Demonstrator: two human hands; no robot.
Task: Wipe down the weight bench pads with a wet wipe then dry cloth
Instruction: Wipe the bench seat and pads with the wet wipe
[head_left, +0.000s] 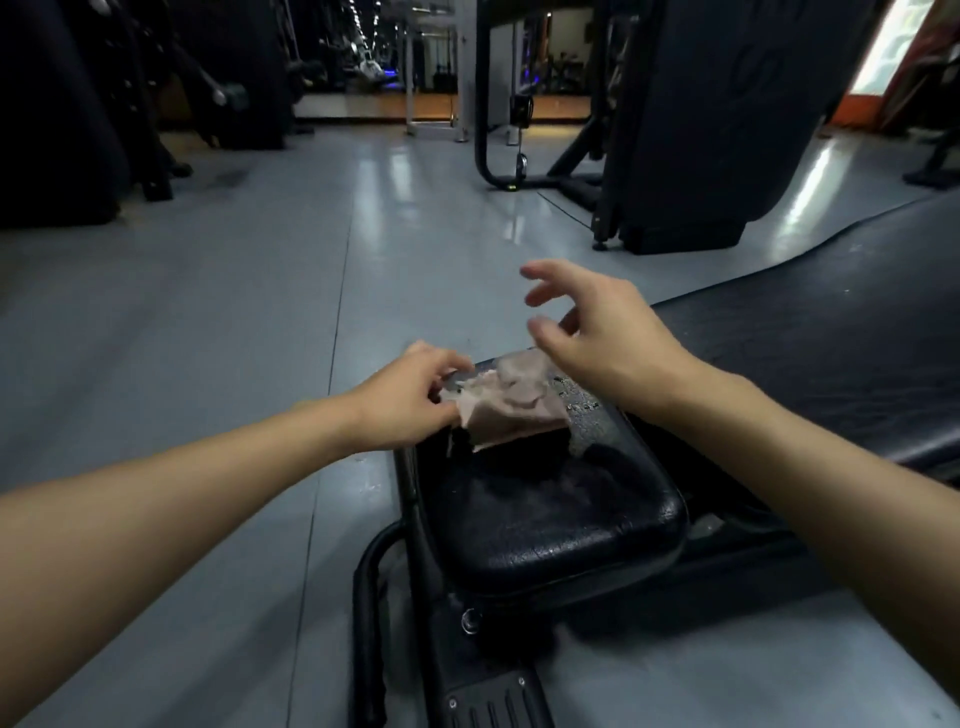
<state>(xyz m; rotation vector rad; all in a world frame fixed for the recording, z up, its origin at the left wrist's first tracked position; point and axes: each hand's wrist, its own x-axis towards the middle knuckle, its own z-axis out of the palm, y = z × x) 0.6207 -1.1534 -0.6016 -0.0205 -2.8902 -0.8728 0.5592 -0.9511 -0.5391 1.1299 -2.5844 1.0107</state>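
Room (head view): dim gym, glossy grey floor (208, 312) running toward 12 o'clock, dark machine (691, 130) standing at 1 o'clock, racks and mirrors far behind.
Bench: black seat pad (550, 525) low in the middle, carried on a black tube frame (374, 597) at 7 o'clock; long back pad (831, 353) stretching off toward 3 o'clock.
Wipe: pale, crumpled sheet (511, 402) lying on the 12 o'clock end of the seat pad, bunched into soft folds.
Moisture: shiny beaded patch (584, 410) on the vinyl just at 3 o'clock of the wipe; probably left by wiping, so likely the wet stage; no dry cloth in view.
Left hand (410, 400): at 9 o'clock of the wipe, thumb and fingertips pinching its near edge.
Right hand (602, 343): above the wipe at 1 o'clock, fingers spread and loosely curved, holding nothing; apart from the sheet, as far as can be told.
Handling: very light and limp, no stiffness; likely to bunch, fold onto itself and cling to damp vinyl; liable to tear if tugged hard from one corner.
Hold: better flattened under a spread palm, or gathered into a wad with several fingers, than dragged by a single corner pinch.
Pad surface: firm and slick where wet; easy glide for the wipe, rounded edges probably needing separate passes.
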